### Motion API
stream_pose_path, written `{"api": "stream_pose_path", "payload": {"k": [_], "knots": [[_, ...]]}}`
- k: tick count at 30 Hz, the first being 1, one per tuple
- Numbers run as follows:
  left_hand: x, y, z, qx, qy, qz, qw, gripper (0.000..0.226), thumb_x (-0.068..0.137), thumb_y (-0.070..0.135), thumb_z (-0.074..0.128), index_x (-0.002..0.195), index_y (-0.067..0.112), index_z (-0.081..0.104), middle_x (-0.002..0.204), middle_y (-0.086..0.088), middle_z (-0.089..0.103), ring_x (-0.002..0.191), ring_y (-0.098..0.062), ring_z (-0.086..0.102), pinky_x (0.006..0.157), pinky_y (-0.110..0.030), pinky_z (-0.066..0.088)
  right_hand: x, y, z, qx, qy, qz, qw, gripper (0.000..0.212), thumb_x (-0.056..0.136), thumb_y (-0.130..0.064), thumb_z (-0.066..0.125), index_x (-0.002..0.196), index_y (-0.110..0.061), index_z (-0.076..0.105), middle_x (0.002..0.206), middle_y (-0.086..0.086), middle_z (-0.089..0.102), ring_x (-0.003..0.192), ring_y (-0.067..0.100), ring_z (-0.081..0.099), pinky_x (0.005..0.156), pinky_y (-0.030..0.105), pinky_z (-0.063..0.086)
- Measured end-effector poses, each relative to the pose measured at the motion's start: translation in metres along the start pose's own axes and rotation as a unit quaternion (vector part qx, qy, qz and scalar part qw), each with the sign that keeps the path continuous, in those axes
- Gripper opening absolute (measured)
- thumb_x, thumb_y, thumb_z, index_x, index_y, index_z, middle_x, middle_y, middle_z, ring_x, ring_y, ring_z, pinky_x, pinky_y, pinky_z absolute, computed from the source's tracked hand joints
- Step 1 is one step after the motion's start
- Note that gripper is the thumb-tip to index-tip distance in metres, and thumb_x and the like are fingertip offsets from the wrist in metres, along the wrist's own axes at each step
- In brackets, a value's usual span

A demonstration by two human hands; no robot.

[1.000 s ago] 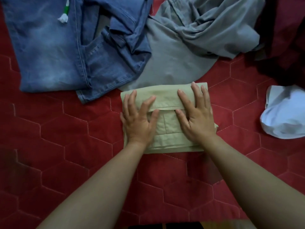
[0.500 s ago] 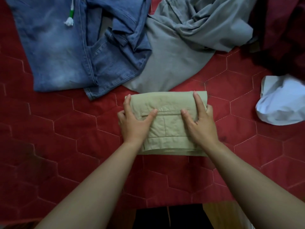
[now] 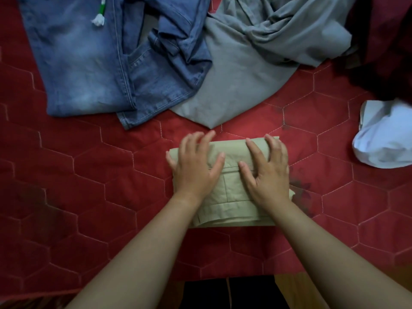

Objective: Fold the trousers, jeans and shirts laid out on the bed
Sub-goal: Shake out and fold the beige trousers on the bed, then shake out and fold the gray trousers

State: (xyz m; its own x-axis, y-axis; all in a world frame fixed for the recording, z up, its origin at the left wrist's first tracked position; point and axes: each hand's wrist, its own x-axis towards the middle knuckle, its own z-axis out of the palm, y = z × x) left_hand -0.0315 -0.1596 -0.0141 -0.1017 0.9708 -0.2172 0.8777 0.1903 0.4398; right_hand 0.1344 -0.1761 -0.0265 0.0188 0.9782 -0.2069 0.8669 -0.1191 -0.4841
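Folded beige trousers (image 3: 231, 197) lie as a compact rectangle on the red quilted bed cover (image 3: 89, 197) near its front edge. My left hand (image 3: 196, 166) lies flat on the bundle's left half, fingers spread and reaching past its far edge. My right hand (image 3: 267, 170) presses flat on the right half, fingers straight. Blue jeans (image 3: 89, 59) lie unfolded at the back left. A grey shirt (image 3: 256, 52) is crumpled at the back centre, partly under the jeans.
A white garment (image 3: 385, 137) is bunched at the right edge. A dark red cloth (image 3: 383, 41) is heaped at the back right. A green and white cord end (image 3: 99, 16) lies on the jeans. The bed's front edge runs along the bottom.
Both hands went from holding the bundle's sides to lying flat on top of it. The view shifted, so the bundle sits lower and farther from the jeans and shirt.
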Motion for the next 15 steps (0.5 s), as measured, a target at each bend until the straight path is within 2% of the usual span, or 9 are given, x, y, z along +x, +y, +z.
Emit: {"api": "stream_pose_path", "payload": {"k": [2, 4, 9, 11, 15], "knots": [[-0.001, 0.0, 0.011, 0.048, -0.029, 0.015, 0.998, 0.044, 0.084, 0.054, 0.038, 0.123, 0.037, 0.05, 0.125, 0.01, 0.049, 0.122, -0.013, 0.041, 0.099, -0.069, 0.015, 0.003, 0.002, 0.002, 0.004, 0.001, -0.004, 1.0, 0.053, 0.086, -0.05, 0.044, 0.134, -0.027, 0.049, 0.145, 0.013, 0.032, 0.134, 0.037, 0.024, 0.104, 0.05, 0.031], [-0.002, -0.002, 0.019, 0.059, -0.019, 0.005, 0.998, 0.041, 0.085, 0.053, 0.038, 0.119, 0.037, 0.052, 0.122, 0.012, 0.05, 0.12, -0.011, 0.043, 0.1, -0.069, 0.013, 0.006, 0.004, 0.003, -0.002, 0.0, -0.011, 1.0, 0.052, 0.086, -0.05, 0.046, 0.132, -0.025, 0.051, 0.142, 0.014, 0.035, 0.131, 0.039, 0.028, 0.102, 0.049, 0.034], [0.006, 0.002, 0.015, 0.05, -0.019, -0.013, 0.998, 0.04, 0.084, 0.053, 0.037, 0.117, 0.037, 0.052, 0.12, 0.013, 0.052, 0.119, -0.012, 0.043, 0.102, -0.068, 0.008, 0.021, 0.007, -0.009, -0.009, -0.011, 0.007, 1.0, 0.051, 0.085, -0.056, 0.04, 0.132, -0.037, 0.045, 0.14, 0.003, 0.033, 0.13, 0.028, 0.026, 0.096, 0.051, 0.031], [0.021, 0.004, 0.007, 0.033, -0.022, -0.009, 0.999, 0.038, 0.085, 0.05, 0.043, 0.12, 0.035, 0.052, 0.122, 0.011, 0.052, 0.12, -0.014, 0.043, 0.104, -0.064, 0.008, 0.042, 0.006, -0.02, 0.009, 0.012, 0.022, 1.0, 0.051, 0.086, -0.054, 0.042, 0.133, -0.035, 0.044, 0.14, 0.002, 0.033, 0.131, 0.025, 0.025, 0.1, 0.051, 0.027], [0.074, 0.018, -0.014, 0.012, -0.01, 0.028, 0.999, 0.04, 0.088, 0.044, 0.05, 0.125, 0.029, 0.053, 0.128, 0.003, 0.05, 0.122, -0.017, 0.042, 0.105, -0.05, 0.022, 0.11, 0.004, -0.047, 0.013, 0.063, -0.009, 0.998, 0.054, 0.088, -0.042, 0.055, 0.133, -0.015, 0.047, 0.139, 0.013, 0.037, 0.128, 0.032, 0.032, 0.101, 0.045, 0.032]]}}
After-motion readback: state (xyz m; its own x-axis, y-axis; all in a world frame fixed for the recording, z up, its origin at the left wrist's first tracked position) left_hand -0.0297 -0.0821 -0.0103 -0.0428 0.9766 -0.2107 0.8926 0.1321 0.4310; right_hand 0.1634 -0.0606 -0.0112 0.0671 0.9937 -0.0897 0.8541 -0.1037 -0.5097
